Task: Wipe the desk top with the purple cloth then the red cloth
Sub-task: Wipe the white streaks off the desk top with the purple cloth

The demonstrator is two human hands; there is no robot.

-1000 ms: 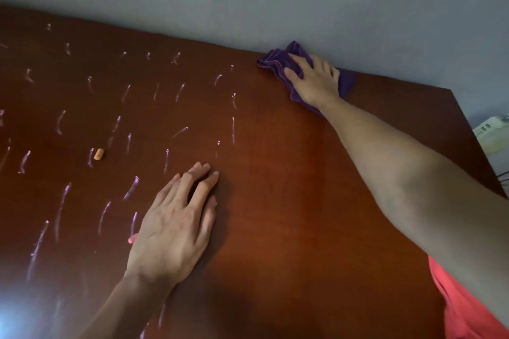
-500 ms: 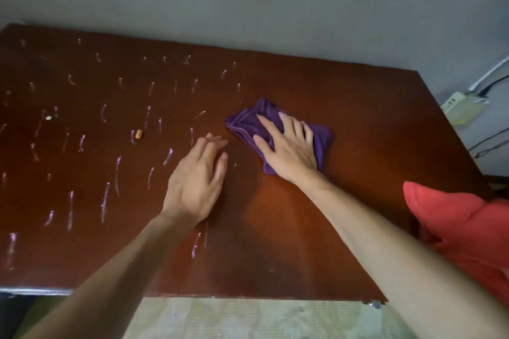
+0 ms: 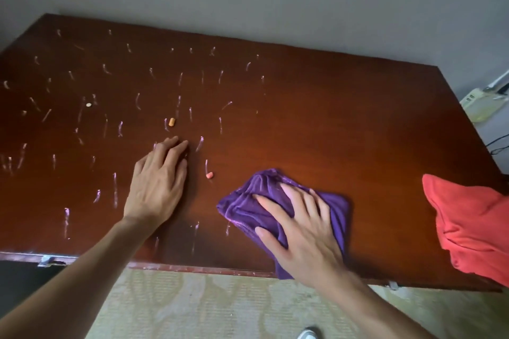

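The dark brown desk top (image 3: 344, 124) fills the view, with several pale chalk streaks across its left and middle. My right hand (image 3: 303, 231) presses flat on the crumpled purple cloth (image 3: 248, 201) near the front edge, right of centre. A corner of the cloth hangs over the edge. My left hand (image 3: 158, 181) rests palm down on the bare wood to the left, fingers together, holding nothing. The red cloth (image 3: 468, 223) lies bunched at the front right corner.
Small chalk bits lie on the desk: an orange piece (image 3: 172, 121), a pink piece (image 3: 209, 175) and a pale round bit (image 3: 88, 104). A white power strip (image 3: 479, 107) with cables sits beyond the right edge. A grey wall backs the desk.
My right hand has dragged the purple cloth from the far back edge down to the front edge. The view pulled back, and the left hand stayed flat on the wood.
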